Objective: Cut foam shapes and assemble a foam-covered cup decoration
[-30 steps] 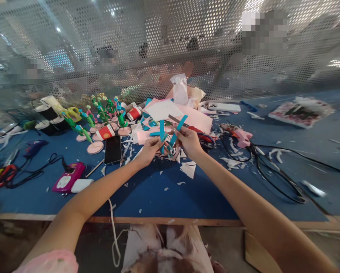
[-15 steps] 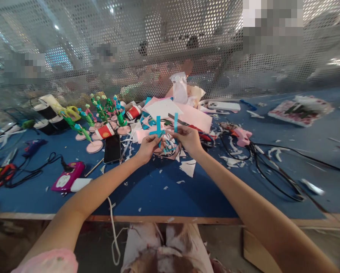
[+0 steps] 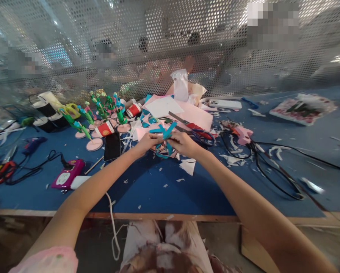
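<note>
Both hands meet over the middle of the blue table. Between them is a piece made of crossed blue strips [image 3: 166, 131], several of which fan out like petals from one centre. My left hand [image 3: 149, 144] pinches it from the left. From the right, my right hand [image 3: 184, 144] closes its fingers on the same piece near the centre. A blue loop hangs below the fingertips. Just past my right hand lie scissors [image 3: 203, 135] with dark blades and blue-and-red handles. Pink and white sheets [image 3: 164, 107] are piled behind the hands.
Small green paper plants on pink discs [image 3: 94, 144] stand at left, near a black phone [image 3: 112, 147]. A purple device [image 3: 69, 175] with a cable and orange-handled scissors [image 3: 5, 172] lie further left. Black cables [image 3: 272, 170] run at right. A perforated metal screen [image 3: 158, 49] rises behind.
The two strips that stood apart, one in each hand, are now together in one crossed piece. My right hand has moved slightly left and down, closer to my left hand.
</note>
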{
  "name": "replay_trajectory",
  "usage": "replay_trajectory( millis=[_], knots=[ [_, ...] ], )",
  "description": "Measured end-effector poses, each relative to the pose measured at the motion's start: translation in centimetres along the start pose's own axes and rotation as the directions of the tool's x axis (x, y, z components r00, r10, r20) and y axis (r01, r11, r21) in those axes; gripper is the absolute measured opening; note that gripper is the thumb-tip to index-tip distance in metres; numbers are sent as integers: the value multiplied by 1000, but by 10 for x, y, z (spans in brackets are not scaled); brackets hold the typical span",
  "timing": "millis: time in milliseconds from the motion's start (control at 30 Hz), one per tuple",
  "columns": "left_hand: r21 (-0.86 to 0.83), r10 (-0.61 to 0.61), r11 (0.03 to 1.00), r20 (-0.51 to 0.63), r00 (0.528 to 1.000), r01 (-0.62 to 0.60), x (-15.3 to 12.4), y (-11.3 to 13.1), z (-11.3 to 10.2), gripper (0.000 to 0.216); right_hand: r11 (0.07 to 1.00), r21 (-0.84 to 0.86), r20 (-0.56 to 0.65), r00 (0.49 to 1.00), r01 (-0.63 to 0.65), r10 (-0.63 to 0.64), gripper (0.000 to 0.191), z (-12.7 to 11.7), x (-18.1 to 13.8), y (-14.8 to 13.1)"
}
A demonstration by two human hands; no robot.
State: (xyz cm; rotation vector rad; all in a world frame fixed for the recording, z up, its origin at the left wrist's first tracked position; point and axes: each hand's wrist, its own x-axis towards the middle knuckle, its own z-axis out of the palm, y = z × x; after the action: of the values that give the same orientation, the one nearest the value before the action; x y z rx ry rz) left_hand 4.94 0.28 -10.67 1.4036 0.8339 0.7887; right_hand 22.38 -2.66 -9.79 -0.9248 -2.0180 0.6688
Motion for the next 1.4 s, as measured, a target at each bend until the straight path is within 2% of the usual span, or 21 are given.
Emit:
replay_trajectory(
  millis=[67,133,233,300,367,533,633,700,767,867,1000,1133,1267,1400],
  knots=[
    [33,-19,999,-8,1000,20,2,-1,-3,44,983,163,58,996,-79,71,23,-1,-3,-2],
    [80,-28,996,-34,999,30,4,-2,-6,41,929,321,109,982,-182,155,31,1,-5,-2],
    [159,3,987,-37,999,3,5,-2,-5,38,838,473,40,957,-272,287,45,8,-5,-1],
    [239,74,969,-18,997,-68,3,0,-4,40,829,478,-74,927,-291,368,49,13,-4,-2],
    [329,133,936,-6,991,-124,1,2,-2,41,865,404,-175,902,-299,394,48,17,-2,-4],
    [430,156,897,-87,984,-104,0,0,-1,28,933,275,-319,894,-230,315,48,15,-1,-4],
    [373,239,912,-145,960,-170,3,-2,-3,41,954,247,-364,897,-167,252,42,14,0,2],
    [277,275,932,-121,954,-233,5,-1,-4,52,960,239,-361,904,-147,228,40,14,1,7],
    [152,249,959,-51,967,-239,6,0,-4,55,950,260,-323,912,-173,255,41,15,2,10],
    [-10,168,986,2,986,-168,6,0,-4,53,938,280,-256,926,-204,277,45,17,3,9],
    [-110,108,987,-63,992,-115,4,-1,-2,48,962,205,-166,963,-179,214,45,18,3,2],
    [-83,157,982,-154,976,-171,0,3,4,34,977,161,-123,979,-139,160,44,22,2,-1],
    [-102,195,970,-230,954,-222,-2,8,7,26,960,216,-116,972,-178,207,47,26,2,0],
    [-266,172,933,-261,950,-242,1,7,5,25,925,323,-93,966,-199,240,52,26,1,-5]
  ],
)
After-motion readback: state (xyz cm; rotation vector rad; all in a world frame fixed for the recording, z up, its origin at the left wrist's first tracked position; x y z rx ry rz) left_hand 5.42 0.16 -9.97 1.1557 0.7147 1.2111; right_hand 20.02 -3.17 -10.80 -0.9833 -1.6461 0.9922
